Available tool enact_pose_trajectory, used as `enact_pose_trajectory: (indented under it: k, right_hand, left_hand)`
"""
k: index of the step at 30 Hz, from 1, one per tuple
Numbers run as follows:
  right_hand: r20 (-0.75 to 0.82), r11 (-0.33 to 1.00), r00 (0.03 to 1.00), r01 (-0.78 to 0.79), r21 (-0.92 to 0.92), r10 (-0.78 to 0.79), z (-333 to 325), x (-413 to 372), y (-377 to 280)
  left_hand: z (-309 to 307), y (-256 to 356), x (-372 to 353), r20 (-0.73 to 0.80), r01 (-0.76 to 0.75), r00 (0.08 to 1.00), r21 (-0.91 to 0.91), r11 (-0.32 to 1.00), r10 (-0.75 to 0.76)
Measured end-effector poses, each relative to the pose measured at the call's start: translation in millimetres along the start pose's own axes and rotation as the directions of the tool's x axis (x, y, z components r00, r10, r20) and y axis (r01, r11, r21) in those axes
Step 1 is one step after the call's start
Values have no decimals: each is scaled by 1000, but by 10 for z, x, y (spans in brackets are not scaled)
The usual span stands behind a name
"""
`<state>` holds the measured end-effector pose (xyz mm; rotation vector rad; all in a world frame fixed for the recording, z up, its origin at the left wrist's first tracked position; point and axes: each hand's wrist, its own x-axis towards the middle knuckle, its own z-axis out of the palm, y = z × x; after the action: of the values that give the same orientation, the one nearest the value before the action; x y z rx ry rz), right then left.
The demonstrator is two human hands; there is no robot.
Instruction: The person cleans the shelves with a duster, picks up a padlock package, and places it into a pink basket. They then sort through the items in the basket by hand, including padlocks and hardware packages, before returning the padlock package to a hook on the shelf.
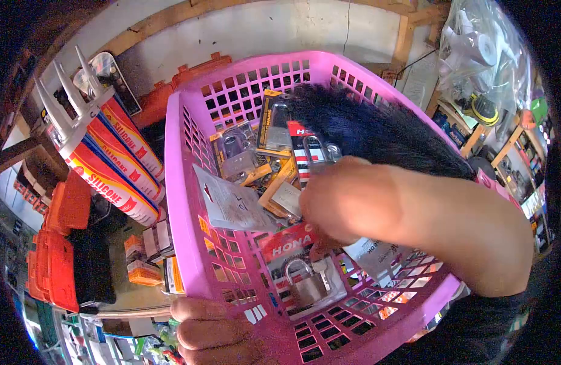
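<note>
A pink plastic basket [183, 201] with a grid of square holes fills the middle of the view, tilted toward me. My left hand [213, 331] is closed on its near left edge. Inside the basket, my blurred right hand [353, 201] reaches down among carded padlocks, its fingers mostly hidden. Just beyond it lies a red-and-white padlock pack [300, 149]. Below it, a padlock pack marked HONA [289, 246] shows a brass padlock [306, 286] with keys. A pale card [229, 198] leans at the left, and a dark bristly brush head [378, 125] rests at the back right.
Silicone tubes [113, 182] with white nozzles stand left of the basket. Small orange-and-white boxes [144, 261] and an orange case [52, 267] sit below them. A clear plastic bag [484, 55] of white fittings hangs upper right, above crowded shelves. A whitish wall is behind.
</note>
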<state>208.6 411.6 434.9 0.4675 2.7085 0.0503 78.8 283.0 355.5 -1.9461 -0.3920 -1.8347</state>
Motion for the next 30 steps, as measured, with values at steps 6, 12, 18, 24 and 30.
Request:
enact_pose_trajectory:
  k: [6,12,18,24,30]
  right_hand:
    - [149,990,979,-131,-60,139,-26,165,67]
    - [-174,987,982,-47,153,74,-146,167,-104]
    - [-400,922,910,60,384,107,-47,377,-85]
    - [-114,548,915,-129,826,388,-25,465,238]
    - [-44,422,920,-136,897,390,-39,464,265]
  left_hand:
    - [175,8,-33,-239,-2,971,0,1000,2]
    - [186,26,-42,-263,27,964,-13,1000,-30]
    - [151,-12,-49,-192,11,981,14,1000,-9]
    - [67,-12,-120,-180,-18,984,-32,999,12]
    - [77,29,-105,-171,16,985,25,1000,-11]
